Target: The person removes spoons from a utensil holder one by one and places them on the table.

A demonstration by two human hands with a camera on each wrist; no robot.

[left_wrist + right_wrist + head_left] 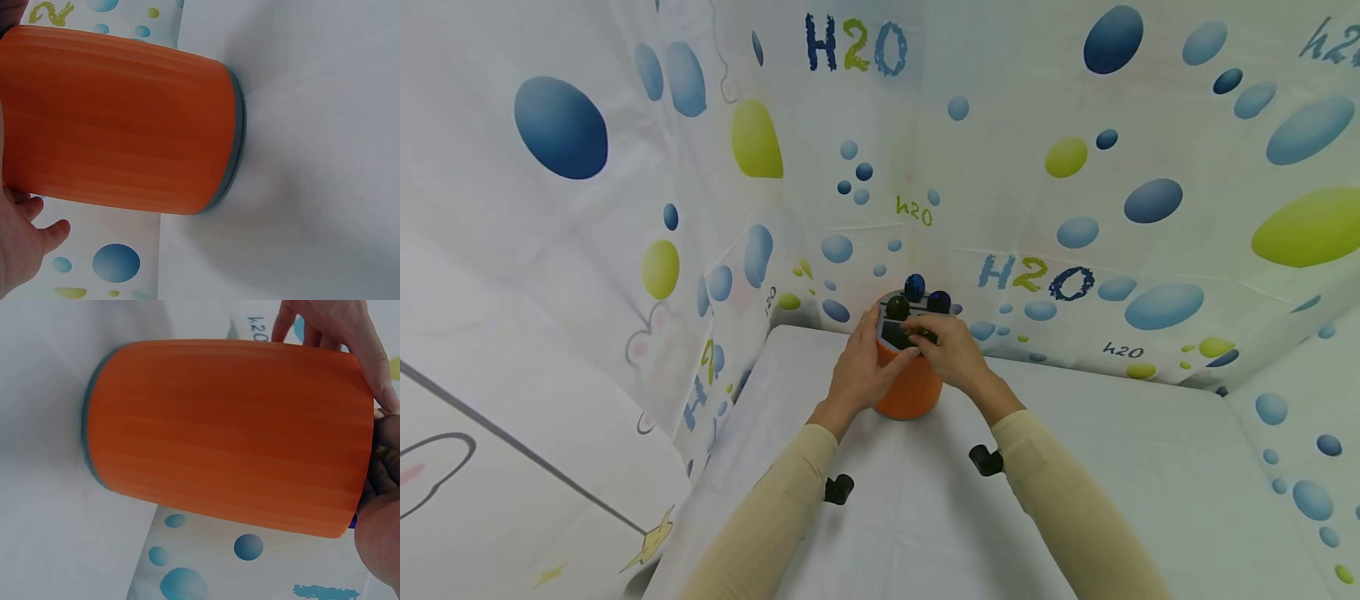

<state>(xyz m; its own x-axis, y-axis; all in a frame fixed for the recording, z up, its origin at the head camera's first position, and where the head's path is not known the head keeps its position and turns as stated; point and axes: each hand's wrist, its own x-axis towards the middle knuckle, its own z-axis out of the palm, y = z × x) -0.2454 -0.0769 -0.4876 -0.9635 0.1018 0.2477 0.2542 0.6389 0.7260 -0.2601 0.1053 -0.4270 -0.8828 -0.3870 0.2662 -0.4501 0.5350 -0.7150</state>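
An orange container (910,392) with ribbed sides stands upright near the back of the table. Its grey top (886,321) has dark openings. Three shiny round knobs stick up there: a blue one (914,287), a dark green one (898,307) and a dark purple one (938,301). My left hand (857,367) grips the container's left side near the rim, with the thumb toward the front edge. Over the top, my right hand (955,346) has curled fingers pinching a small dark thing. Those fingers mostly hide it, so its kind cannot be told.
White cloth covers the table (1052,467). A fabric backdrop (1000,167) printed with blue and green dots and H2O lettering rises close behind the container and on both sides. Black wrist devices (838,489) hang under the beige sleeves (1060,500).
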